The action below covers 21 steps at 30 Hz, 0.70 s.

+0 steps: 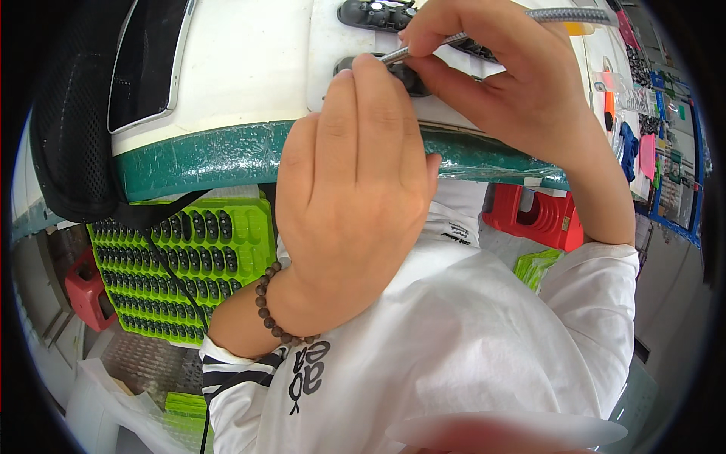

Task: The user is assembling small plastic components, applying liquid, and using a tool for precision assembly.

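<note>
Metal rod tool (423,47), thin and knurled, is pinched in the right hand (514,83), its tip set at a small dark glossy part (408,76) on the white surface (249,68). Left hand (355,189) is laid flat, fingertips pressed on that part, nothing gripped. Slip risk is judged: smooth tip on a shiny curved part could skid into the left fingertips. Green film-wrapped edge (227,155) is crinkled. Green moulded tray (197,257), rows of dark parts, sits below. Beaded bracelet (268,310) is worn.
</note>
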Each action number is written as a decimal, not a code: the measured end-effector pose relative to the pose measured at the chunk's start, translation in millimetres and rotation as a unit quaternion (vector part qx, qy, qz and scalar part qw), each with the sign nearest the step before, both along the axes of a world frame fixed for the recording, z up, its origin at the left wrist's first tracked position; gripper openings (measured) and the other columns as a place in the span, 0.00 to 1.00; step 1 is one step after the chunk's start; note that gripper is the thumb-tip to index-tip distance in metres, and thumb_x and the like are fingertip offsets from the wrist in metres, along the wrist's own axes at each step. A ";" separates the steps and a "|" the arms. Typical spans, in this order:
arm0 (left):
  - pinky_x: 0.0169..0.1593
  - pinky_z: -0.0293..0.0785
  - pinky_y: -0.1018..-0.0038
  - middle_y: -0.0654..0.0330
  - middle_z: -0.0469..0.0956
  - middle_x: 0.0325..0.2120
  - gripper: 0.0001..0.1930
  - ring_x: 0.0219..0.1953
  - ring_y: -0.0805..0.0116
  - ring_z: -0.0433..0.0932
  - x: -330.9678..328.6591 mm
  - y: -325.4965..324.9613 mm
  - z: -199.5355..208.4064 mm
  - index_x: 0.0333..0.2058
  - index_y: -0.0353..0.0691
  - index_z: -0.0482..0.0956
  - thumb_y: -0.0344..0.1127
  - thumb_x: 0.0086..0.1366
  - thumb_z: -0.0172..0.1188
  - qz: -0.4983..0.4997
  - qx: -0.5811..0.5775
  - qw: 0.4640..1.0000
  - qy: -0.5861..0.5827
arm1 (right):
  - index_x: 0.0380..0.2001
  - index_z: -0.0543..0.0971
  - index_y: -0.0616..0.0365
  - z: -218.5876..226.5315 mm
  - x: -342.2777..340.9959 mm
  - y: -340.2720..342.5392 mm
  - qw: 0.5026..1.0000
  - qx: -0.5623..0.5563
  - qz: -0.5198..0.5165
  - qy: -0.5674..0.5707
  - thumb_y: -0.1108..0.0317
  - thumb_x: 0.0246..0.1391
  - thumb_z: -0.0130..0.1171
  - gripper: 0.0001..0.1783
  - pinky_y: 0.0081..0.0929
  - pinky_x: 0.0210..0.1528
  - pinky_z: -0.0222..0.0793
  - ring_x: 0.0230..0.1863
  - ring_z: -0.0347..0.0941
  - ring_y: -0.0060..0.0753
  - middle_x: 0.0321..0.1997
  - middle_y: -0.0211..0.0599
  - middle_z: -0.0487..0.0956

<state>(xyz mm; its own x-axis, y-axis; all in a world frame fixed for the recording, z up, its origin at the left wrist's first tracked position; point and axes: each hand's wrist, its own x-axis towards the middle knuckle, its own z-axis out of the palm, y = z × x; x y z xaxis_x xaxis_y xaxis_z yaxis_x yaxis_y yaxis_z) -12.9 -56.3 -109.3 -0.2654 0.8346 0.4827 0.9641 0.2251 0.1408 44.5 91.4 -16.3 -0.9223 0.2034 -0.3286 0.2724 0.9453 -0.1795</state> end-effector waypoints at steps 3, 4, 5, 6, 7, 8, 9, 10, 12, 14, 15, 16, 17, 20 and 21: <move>0.49 0.71 0.64 0.47 0.71 0.53 0.32 0.51 0.54 0.74 -7.3 -1.5 4.1 0.50 0.30 0.74 0.43 0.48 0.69 -0.029 -0.003 0.999 -0.037 | 0.34 0.71 0.60 -5.3 4.1 9.2 0.991 -0.094 0.012 0.091 0.75 0.54 0.59 0.07 0.30 0.26 0.67 0.26 0.73 0.39 0.25 0.39 0.70; 0.49 0.72 0.63 0.46 0.70 0.54 0.32 0.51 0.52 0.74 -10.1 -1.6 5.1 0.50 0.29 0.73 0.42 0.49 0.70 -0.040 -0.005 0.998 -0.053 | 0.33 0.70 0.60 -7.8 4.5 12.1 0.985 -0.125 0.015 0.122 0.76 0.54 0.59 0.07 0.30 0.26 0.67 0.25 0.73 0.39 0.25 0.39 0.70; 0.49 0.72 0.63 0.46 0.70 0.54 0.32 0.51 0.52 0.74 -12.1 -1.6 4.0 0.50 0.29 0.73 0.42 0.49 0.70 -0.043 -0.006 0.998 -0.050 | 0.33 0.70 0.60 -10.2 4.8 14.8 0.976 -0.155 0.018 0.152 0.76 0.53 0.59 0.07 0.31 0.25 0.67 0.25 0.73 0.40 0.24 0.40 0.69; 0.49 0.73 0.63 0.45 0.70 0.54 0.32 0.50 0.50 0.74 -13.3 -2.3 3.2 0.50 0.28 0.73 0.41 0.49 0.70 -0.053 0.000 0.995 -0.079 | 0.33 0.70 0.60 -11.6 4.8 17.1 0.966 -0.185 0.022 0.181 0.77 0.53 0.59 0.08 0.31 0.25 0.66 0.25 0.73 0.40 0.23 0.40 0.69; 0.49 0.74 0.63 0.44 0.70 0.54 0.32 0.50 0.48 0.75 -14.0 -2.5 2.5 0.51 0.27 0.73 0.41 0.50 0.70 -0.063 0.005 0.992 -0.108 | 0.33 0.70 0.60 -13.3 2.7 18.2 0.965 -0.184 0.020 0.184 0.77 0.53 0.59 0.08 0.31 0.25 0.66 0.25 0.73 0.40 0.23 0.40 0.69; 0.49 0.74 0.63 0.44 0.70 0.54 0.32 0.50 0.48 0.75 -14.3 -2.6 2.3 0.51 0.27 0.73 0.41 0.50 0.70 -0.066 0.005 0.992 -0.106 | 0.33 0.69 0.60 -15.4 -1.2 18.3 0.969 -0.175 0.019 0.174 0.76 0.54 0.59 0.08 0.32 0.24 0.66 0.24 0.73 0.41 0.22 0.40 0.68; 0.49 0.75 0.63 0.42 0.70 0.53 0.32 0.49 0.46 0.75 -14.8 -3.4 1.8 0.51 0.27 0.73 0.40 0.50 0.70 -0.071 0.013 0.991 -0.115 | 0.33 0.68 0.60 -17.1 -4.2 18.3 0.972 -0.168 0.020 0.163 0.75 0.54 0.58 0.08 0.32 0.23 0.66 0.23 0.73 0.42 0.21 0.40 0.67; 0.49 0.76 0.63 0.41 0.71 0.53 0.32 0.49 0.44 0.76 -15.3 -3.7 0.8 0.51 0.26 0.72 0.39 0.50 0.70 -0.076 0.022 0.989 -0.124 | 0.33 0.68 0.60 -17.2 -4.2 19.4 0.972 -0.168 0.019 0.164 0.75 0.54 0.58 0.08 0.32 0.23 0.66 0.23 0.73 0.42 0.21 0.40 0.67; 0.49 0.76 0.63 0.40 0.71 0.53 0.32 0.49 0.44 0.76 -15.2 -3.1 -2.1 0.52 0.26 0.72 0.39 0.50 0.70 -0.078 0.026 0.990 -0.115 | 0.32 0.67 0.59 -16.0 -2.8 22.2 0.966 -0.181 0.041 0.178 0.75 0.54 0.59 0.09 0.33 0.21 0.64 0.20 0.72 0.43 0.21 0.40 0.67; 0.48 0.76 0.63 0.40 0.71 0.52 0.33 0.48 0.44 0.76 -14.7 -2.8 -3.4 0.52 0.26 0.71 0.39 0.50 0.70 -0.079 0.030 0.991 -0.106 | 0.32 0.67 0.59 -15.3 -0.8 22.4 0.966 -0.170 0.050 0.188 0.75 0.54 0.59 0.09 0.33 0.20 0.64 0.19 0.72 0.43 0.20 0.40 0.67; 0.49 0.76 0.63 0.39 0.71 0.52 0.33 0.49 0.44 0.76 -14.5 -2.4 -3.7 0.52 0.25 0.71 0.39 0.50 0.70 -0.080 0.030 0.991 -0.104 | 0.31 0.67 0.60 -14.9 -0.1 22.0 0.966 -0.157 0.057 0.196 0.75 0.53 0.59 0.09 0.32 0.19 0.63 0.17 0.71 0.42 0.20 0.39 0.67; 0.49 0.76 0.63 0.39 0.71 0.52 0.33 0.49 0.44 0.76 -14.5 -2.1 -3.6 0.52 0.25 0.71 0.39 0.50 0.70 -0.081 0.031 0.991 -0.102 | 0.31 0.67 0.60 -14.5 -0.3 21.5 0.966 -0.158 0.055 0.197 0.75 0.53 0.59 0.09 0.32 0.19 0.63 0.17 0.71 0.42 0.20 0.39 0.67; 0.49 0.76 0.63 0.39 0.71 0.52 0.33 0.49 0.44 0.76 -14.7 -2.1 -3.1 0.52 0.25 0.71 0.39 0.50 0.70 -0.082 0.030 0.991 -0.101 | 0.30 0.67 0.60 -14.0 -0.7 21.0 0.967 -0.153 0.046 0.197 0.75 0.53 0.59 0.09 0.33 0.18 0.63 0.17 0.71 0.42 0.19 0.39 0.67; 0.49 0.76 0.63 0.39 0.71 0.52 0.33 0.48 0.44 0.76 -14.4 -0.9 -0.7 0.52 0.25 0.71 0.39 0.50 0.70 -0.084 0.026 0.992 -0.096 | 0.27 0.68 0.60 -22.8 -3.8 20.1 0.968 -0.119 0.041 0.216 0.77 0.51 0.59 0.08 0.31 0.19 0.66 0.18 0.73 0.39 0.18 0.38 0.68; 0.49 0.76 0.63 0.39 0.71 0.52 0.33 0.48 0.45 0.76 -15.5 -0.8 0.2 0.51 0.25 0.71 0.39 0.50 0.70 -0.082 0.020 0.992 -0.096 | 0.26 0.69 0.61 -26.8 -6.0 20.0 0.966 -0.093 0.050 0.234 0.78 0.50 0.60 0.08 0.28 0.20 0.68 0.18 0.74 0.36 0.18 0.37 0.69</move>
